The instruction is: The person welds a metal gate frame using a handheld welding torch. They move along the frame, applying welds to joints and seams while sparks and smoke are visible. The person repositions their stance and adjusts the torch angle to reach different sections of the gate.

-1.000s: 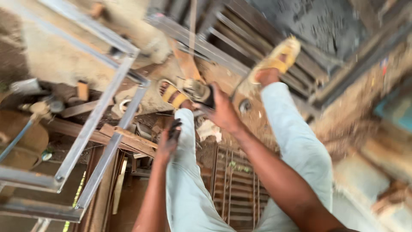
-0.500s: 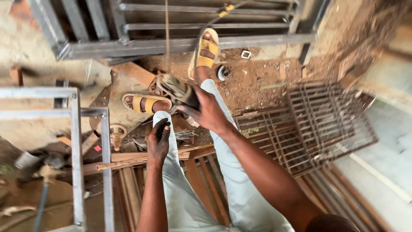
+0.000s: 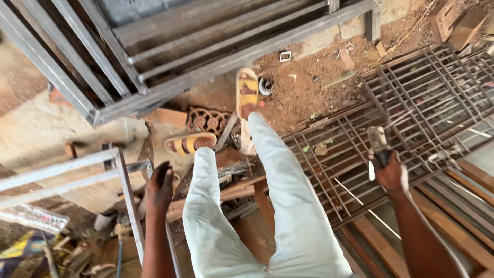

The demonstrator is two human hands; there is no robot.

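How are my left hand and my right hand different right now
The left hand is empty, low beside the left knee near the pale metal frame. The right hand is out wide over the rusty metal grille, gripping a tool handle. Both are bare.

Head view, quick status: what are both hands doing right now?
Right hand gripping a tool over the metal grille. Left hand empty, by the steel frame. Legs stretched between; nothing blocking either hand.

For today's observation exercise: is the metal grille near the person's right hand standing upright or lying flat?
Lying flat. The metal grille rests on the dirt ground and timbers, its bars seen from above, beneath the right hand.
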